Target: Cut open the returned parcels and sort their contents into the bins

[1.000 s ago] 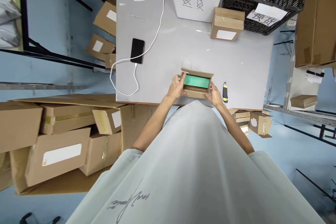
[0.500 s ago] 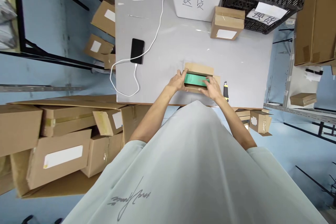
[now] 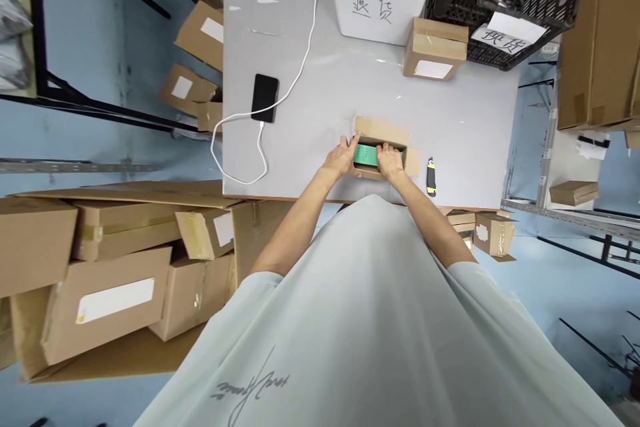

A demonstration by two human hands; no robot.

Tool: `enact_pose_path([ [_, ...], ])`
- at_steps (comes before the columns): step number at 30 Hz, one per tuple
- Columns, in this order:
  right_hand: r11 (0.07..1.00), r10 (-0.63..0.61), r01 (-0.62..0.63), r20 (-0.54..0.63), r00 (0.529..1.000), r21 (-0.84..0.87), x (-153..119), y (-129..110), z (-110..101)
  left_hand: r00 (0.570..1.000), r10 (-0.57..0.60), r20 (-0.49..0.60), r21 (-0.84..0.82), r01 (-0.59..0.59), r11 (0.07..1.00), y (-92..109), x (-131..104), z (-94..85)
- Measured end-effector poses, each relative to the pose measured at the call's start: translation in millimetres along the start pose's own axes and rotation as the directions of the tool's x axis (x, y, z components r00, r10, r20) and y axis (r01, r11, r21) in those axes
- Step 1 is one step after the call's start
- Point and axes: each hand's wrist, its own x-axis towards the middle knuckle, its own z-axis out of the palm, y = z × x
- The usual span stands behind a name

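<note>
A small cardboard box (image 3: 382, 128) lies near the table's front edge with its flaps folded out. Inside it sits a green box (image 3: 365, 155), its right part covered by my hand. My left hand (image 3: 344, 157) holds the cardboard box at its left end, thumb and fingers on the wall. Reaching in from above, my right hand (image 3: 391, 161) has its fingers curled over the green box; the fingertips are hidden. To the right of the cardboard box lies a yellow and black utility knife (image 3: 431, 177).
On the grey table (image 3: 320, 107) lie a black phone (image 3: 265, 98) and a white cable (image 3: 300, 70). At the back stand a white bin (image 3: 377, 10), a taped carton (image 3: 435, 49) and a black crate (image 3: 505, 7). Several cartons (image 3: 115, 300) fill a big box at the left.
My right hand has moved left and further over the green box, its fingers now curled down around it. My left hand stays on the cardboard box. The view has shifted slightly.
</note>
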Motion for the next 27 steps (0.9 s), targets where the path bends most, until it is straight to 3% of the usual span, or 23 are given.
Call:
enact_pose_path([
  [7,0.996,-0.083,0.083,0.011,0.996,-0.038,-30.9,8.3,-16.6,0.999,0.001,-0.043,-0.113,-0.006,0.994,-18.6,-4.6,14.2],
  [12,0.997,-0.059,0.060,0.018,0.998,-0.045,-61.7,29.2,-25.4,0.989,0.116,-0.088,-0.298,-0.138,0.945,-19.0,-5.8,34.5],
  [17,0.996,-0.088,0.088,-0.001,0.996,-0.002,-81.8,56.2,-20.2,0.962,0.198,-0.187,-0.460,-0.264,0.848,-13.7,-18.9,41.3],
  [21,0.993,-0.109,0.110,-0.016,0.994,0.031,-91.3,62.1,-6.8,0.980,0.030,-0.197,-0.638,-0.152,0.755,-10.1,-21.2,51.0],
  [24,0.994,-0.096,0.099,-0.045,0.994,0.051,-99.7,58.8,0.4,0.952,-0.119,-0.283,-0.695,-0.118,0.709,-6.7,-16.3,65.1],
  [27,0.992,-0.095,0.101,-0.076,0.993,0.072,-113.9,57.1,3.7,0.924,-0.169,-0.343,-0.733,-0.151,0.663,-3.8,-12.3,76.8],
])
